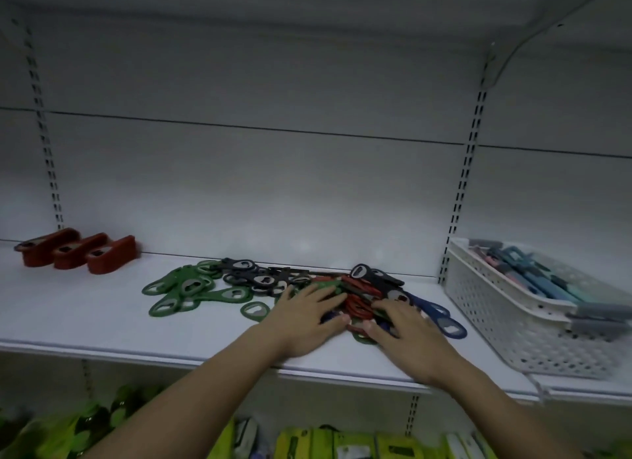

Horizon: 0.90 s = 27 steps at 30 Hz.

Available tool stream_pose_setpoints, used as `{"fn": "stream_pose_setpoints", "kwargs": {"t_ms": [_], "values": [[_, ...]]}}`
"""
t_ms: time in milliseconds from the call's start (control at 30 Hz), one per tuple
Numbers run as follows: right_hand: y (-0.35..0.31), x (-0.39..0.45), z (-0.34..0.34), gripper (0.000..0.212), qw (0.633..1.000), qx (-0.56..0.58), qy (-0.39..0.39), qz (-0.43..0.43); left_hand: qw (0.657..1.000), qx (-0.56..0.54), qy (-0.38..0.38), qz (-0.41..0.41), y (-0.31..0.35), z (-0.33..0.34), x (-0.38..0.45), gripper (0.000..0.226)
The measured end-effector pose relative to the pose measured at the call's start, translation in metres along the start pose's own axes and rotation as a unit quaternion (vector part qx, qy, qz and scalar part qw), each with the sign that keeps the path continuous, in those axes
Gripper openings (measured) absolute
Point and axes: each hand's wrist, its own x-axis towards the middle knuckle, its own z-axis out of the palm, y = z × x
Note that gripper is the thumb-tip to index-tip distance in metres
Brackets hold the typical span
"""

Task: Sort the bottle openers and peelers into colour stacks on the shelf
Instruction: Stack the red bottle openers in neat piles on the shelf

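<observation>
A mixed heap of bottle openers lies in the middle of the white shelf: green ones spread at its left, black ones behind, red and blue ones at the right. My left hand lies flat with spread fingers on the heap's middle. My right hand rests on the red and blue openers with fingers slightly bent. Three neat red stacks stand at the far left of the shelf.
A white perforated basket with blue and grey peelers stands at the right end of the shelf. The slotted back wall rises behind. Below the shelf hang green and yellow packaged goods.
</observation>
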Motion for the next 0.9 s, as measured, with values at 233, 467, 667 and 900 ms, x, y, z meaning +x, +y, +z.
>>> {"fn": "stream_pose_setpoints", "kwargs": {"t_ms": [233, 467, 667, 900], "values": [[-0.018, 0.018, -0.012, 0.024, 0.99, -0.07, 0.109, 0.055, 0.998, -0.014, -0.031, -0.06, -0.058, -0.016, -0.02, 0.06], [-0.038, 0.099, -0.03, 0.019, 0.998, -0.018, 0.065, 0.017, 0.998, -0.022, -0.036, -0.048, -0.069, -0.03, -0.003, 0.072], [-0.037, 0.152, -0.04, 0.024, 0.979, -0.107, -0.172, -0.023, 0.974, -0.147, 0.166, 0.036, -0.041, -0.052, 0.048, 0.053], [-0.02, 0.166, -0.05, 0.013, 0.976, 0.102, -0.19, -0.042, 0.847, -0.46, 0.265, -0.024, -0.031, -0.038, 0.138, 0.025]]}}
